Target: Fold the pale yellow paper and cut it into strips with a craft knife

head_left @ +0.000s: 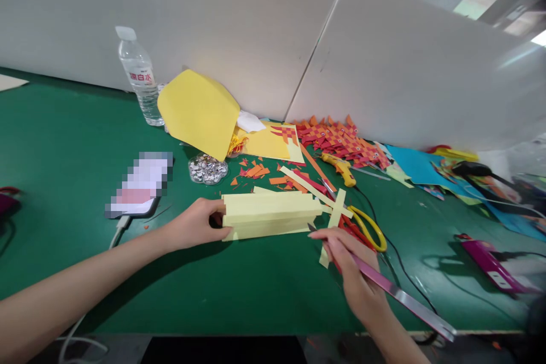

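My left hand [197, 223] pinches the left end of a stack of pale yellow paper strips [269, 214] lying flat on the green table [68, 142]. My right hand [354, 273] is closed around a long metal craft knife [396, 290], its tip touching the strips' right end. Loose yellow strips [336, 213] cross each other just right of the stack.
Yellow-handled scissors [369, 227], a water bottle [140, 77], a folded yellow sheet [198, 111], a dish of googly eyes [208, 169], a phone [139, 187], woven red-orange paper pieces [341, 139], a yellow glue gun [341, 168], blue paper [420, 168] and a pink tool [490, 264] lie around. White partition boards [256, 23] stand behind.
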The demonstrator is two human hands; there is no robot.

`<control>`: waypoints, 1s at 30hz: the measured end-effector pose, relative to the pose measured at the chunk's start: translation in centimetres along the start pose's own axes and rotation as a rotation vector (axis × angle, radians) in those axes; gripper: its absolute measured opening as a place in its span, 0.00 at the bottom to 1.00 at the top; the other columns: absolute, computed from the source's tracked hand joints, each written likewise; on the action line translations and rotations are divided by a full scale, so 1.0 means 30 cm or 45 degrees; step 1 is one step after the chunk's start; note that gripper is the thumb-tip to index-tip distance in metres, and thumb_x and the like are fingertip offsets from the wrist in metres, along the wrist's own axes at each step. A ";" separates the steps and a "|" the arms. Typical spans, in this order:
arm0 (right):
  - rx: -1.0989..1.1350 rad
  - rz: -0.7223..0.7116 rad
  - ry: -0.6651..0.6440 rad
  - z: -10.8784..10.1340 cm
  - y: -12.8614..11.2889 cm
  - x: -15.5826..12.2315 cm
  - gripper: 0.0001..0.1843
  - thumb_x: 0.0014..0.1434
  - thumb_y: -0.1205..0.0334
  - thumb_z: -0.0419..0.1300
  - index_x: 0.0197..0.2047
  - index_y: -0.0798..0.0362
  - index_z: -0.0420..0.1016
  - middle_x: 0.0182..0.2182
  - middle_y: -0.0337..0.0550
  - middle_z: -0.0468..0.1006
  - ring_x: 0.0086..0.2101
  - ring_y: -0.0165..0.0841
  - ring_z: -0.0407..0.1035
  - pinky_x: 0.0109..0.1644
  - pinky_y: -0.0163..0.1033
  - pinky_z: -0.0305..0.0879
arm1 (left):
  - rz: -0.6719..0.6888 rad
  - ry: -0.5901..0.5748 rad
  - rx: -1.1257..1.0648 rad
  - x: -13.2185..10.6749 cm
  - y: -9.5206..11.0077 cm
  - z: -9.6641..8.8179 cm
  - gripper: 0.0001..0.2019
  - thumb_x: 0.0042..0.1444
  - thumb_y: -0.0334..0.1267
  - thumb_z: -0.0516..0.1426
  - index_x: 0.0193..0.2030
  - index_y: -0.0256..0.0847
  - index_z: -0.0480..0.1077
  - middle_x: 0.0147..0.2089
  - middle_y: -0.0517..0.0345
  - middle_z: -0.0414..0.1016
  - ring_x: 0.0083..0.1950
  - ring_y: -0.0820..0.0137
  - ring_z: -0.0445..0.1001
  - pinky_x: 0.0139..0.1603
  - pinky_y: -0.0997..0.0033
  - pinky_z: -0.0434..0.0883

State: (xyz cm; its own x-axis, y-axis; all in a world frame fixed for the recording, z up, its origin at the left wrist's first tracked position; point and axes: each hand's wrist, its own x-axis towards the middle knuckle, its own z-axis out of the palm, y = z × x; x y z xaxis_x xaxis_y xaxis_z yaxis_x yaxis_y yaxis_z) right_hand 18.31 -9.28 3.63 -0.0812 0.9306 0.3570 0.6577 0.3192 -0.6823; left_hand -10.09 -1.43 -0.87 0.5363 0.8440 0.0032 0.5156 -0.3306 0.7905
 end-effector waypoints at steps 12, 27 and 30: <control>1.041 0.809 -0.429 0.204 -0.075 0.027 0.15 0.53 0.54 0.64 0.34 0.53 0.64 0.29 0.44 0.80 0.27 0.30 0.73 0.26 0.32 0.66 | 0.027 -0.015 0.045 0.003 0.005 0.004 0.08 0.49 0.35 0.54 0.33 0.35 0.71 0.25 0.61 0.69 0.25 0.76 0.63 0.25 0.80 0.59; 0.833 0.672 -0.264 0.324 -0.091 0.076 0.15 0.52 0.51 0.64 0.31 0.55 0.68 0.25 0.43 0.79 0.26 0.31 0.73 0.30 0.35 0.69 | 0.038 -0.059 -0.064 0.001 0.007 0.000 0.09 0.48 0.33 0.54 0.35 0.35 0.71 0.27 0.62 0.70 0.25 0.76 0.65 0.25 0.81 0.59; 0.824 0.694 -0.258 0.317 -0.074 0.077 0.16 0.51 0.51 0.65 0.31 0.55 0.69 0.25 0.44 0.79 0.27 0.31 0.73 0.30 0.35 0.69 | 0.031 -0.053 -0.045 0.001 0.010 -0.003 0.08 0.47 0.33 0.54 0.35 0.35 0.70 0.26 0.62 0.71 0.25 0.76 0.65 0.25 0.81 0.60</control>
State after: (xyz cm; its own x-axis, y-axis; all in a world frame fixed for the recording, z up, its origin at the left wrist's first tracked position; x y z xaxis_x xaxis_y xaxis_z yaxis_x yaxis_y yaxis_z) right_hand 9.55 -6.13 -0.09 -0.0510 0.9778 -0.2033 0.0938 -0.1980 -0.9757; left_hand -9.97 -1.46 -0.57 0.5764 0.8171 -0.0024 0.4783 -0.3350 0.8118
